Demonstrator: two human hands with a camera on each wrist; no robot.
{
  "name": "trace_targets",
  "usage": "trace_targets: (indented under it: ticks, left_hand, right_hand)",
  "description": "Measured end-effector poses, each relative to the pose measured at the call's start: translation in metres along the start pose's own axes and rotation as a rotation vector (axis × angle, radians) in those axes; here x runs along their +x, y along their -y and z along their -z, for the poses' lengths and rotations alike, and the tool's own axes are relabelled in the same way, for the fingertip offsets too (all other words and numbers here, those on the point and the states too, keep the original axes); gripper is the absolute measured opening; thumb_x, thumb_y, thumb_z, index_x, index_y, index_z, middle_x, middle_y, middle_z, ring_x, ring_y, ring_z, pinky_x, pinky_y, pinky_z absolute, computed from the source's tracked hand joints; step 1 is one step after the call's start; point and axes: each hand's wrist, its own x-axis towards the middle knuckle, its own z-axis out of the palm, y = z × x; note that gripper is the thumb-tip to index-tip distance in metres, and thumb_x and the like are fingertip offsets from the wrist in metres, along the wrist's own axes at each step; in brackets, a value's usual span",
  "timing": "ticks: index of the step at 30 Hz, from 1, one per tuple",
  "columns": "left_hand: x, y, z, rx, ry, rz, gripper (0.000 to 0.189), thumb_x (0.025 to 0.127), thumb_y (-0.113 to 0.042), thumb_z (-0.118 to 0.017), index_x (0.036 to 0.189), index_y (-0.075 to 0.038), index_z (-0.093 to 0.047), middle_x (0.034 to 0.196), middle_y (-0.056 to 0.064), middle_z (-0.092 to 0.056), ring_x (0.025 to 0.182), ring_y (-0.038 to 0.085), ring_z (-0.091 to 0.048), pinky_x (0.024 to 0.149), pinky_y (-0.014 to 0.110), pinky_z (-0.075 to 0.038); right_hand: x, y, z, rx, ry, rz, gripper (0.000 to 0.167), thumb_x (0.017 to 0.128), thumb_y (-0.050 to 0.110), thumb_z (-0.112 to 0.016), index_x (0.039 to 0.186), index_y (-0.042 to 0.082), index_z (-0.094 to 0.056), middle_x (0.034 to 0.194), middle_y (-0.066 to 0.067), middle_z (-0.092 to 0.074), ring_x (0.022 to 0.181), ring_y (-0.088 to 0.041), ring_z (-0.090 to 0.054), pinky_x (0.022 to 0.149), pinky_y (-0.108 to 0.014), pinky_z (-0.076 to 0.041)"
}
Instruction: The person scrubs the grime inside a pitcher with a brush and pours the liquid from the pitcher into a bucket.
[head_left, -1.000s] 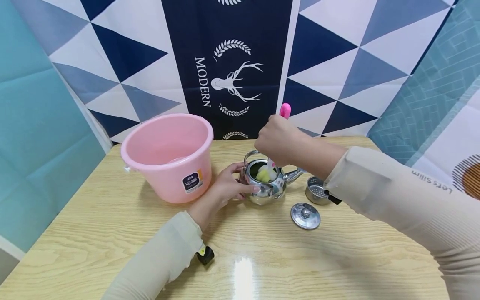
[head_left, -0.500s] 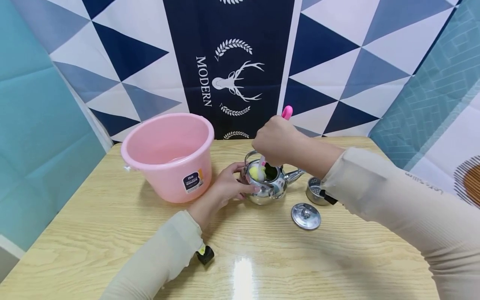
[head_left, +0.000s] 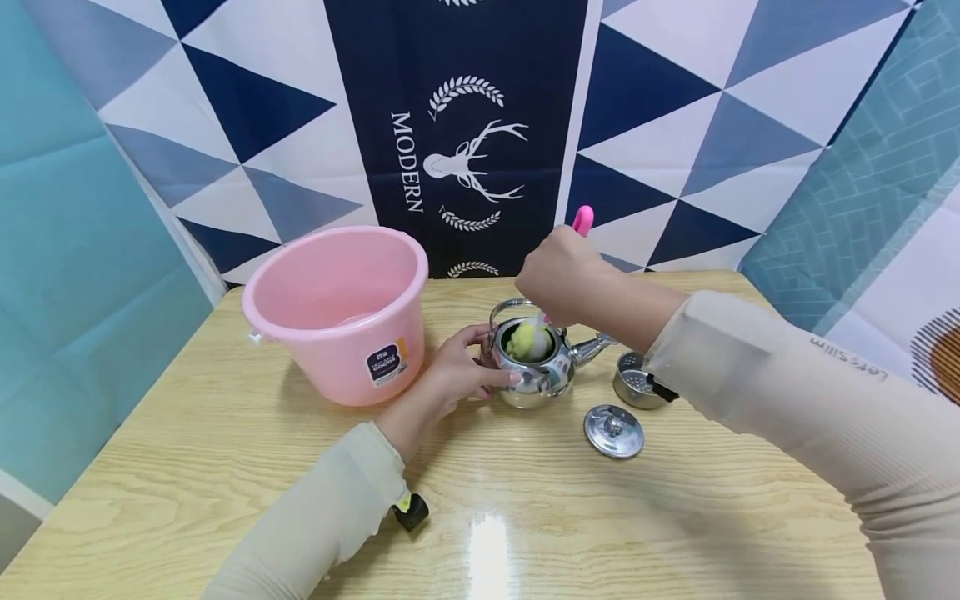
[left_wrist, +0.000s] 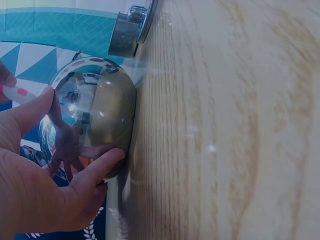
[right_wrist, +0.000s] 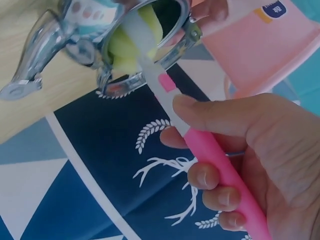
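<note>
Noting our right hand (head_left: 558,275) gripping the brush (right_wrist: 200,135), left fingers (left_wrist: 95,167) curled round the teapot (head_left: 534,367); hard scrubbing could tip it off the counter (head_left: 675,517).

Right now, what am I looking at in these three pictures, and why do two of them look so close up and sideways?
These are a person's two bare hands, not a machine. The big picture comes from a camera worn on the head, looking down at a pale wooden table. The two close-up pictures come from cameras strapped to each wrist, so they tilt with the arms.

The left hand holds a small shiny metal teapot steady on the table. The right hand grips a pink-handled brush, and its yellow sponge tip is inside the teapot's open top.

Also on the table: a round pink plastic bucket, the teapot's round metal lid, and a small metal strainer cup.
</note>
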Motion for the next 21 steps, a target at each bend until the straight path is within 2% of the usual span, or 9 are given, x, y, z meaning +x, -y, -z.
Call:
trace_targets:
  ticks: [10,18,21]
  left_hand:
    - [0.001,0.001,0.000,0.013,-0.015,0.003,0.085,0.069,0.000,-0.087,0.141,-0.020,-0.048,0.138,0.003,-0.046,0.074,0.021,-0.060,0.069,0.045,-0.058]
    - [0.000,0.001,0.000,0.016,-0.017,0.012,0.084,0.069,-0.002,-0.088,0.141,-0.020,-0.049,0.137,0.003,-0.046,0.073,0.020,-0.059,0.067,0.043,-0.058]
    - [0.000,0.000,0.000,0.016,-0.013,0.011,0.083,0.069,-0.002,-0.088,0.140,-0.020,-0.049,0.137,0.003,-0.046,0.074,0.021,-0.060,0.067,0.043,-0.058]
  right_hand:
    - [-0.017,-0.007,0.002,0.113,0.035,0.011,0.014,0.076,0.024,-0.073,0.070,0.014,-0.064,0.056,0.003,-0.053,0.055,-0.015,-0.050,0.050,-0.029,-0.046]
    - [-0.016,-0.006,0.000,0.180,0.038,0.015,0.014,0.077,0.024,-0.070,0.069,0.015,-0.063,0.055,0.004,-0.051,0.055,-0.016,-0.048,0.050,-0.029,-0.042]
    - [-0.014,-0.004,0.003,0.187,0.037,0.028,0.020,0.081,0.031,-0.070,0.074,0.013,-0.067,0.055,0.004,-0.051,0.053,-0.015,-0.048,0.053,-0.032,-0.049]
